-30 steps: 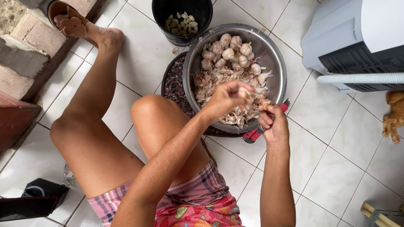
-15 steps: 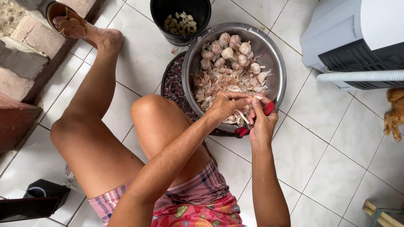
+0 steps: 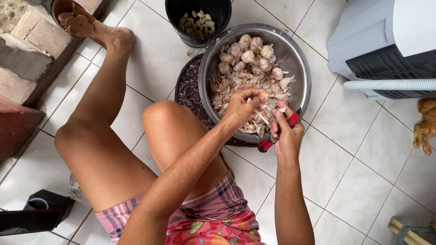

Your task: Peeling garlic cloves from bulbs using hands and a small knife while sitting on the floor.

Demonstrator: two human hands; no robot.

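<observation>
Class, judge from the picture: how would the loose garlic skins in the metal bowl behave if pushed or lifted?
The garlic skins look thin and curled, so probably very light and easily scattered. Their ragged flakes suggest they crumple or tear readily. Piled loosely in the metal bowl, they would likely shift rather than roll.

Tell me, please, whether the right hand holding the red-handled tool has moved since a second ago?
Yes. The right hand with the red-handled tool has shifted left along the near rim of the round steel bowl, closer to the left hand.

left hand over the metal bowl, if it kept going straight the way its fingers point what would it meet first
The left hand points up and to the right across the metal bowl. It would probably first meet the loose papery garlic skins, then the whole garlic bulbs at the far side. How high the hand is above them is unclear.
</observation>
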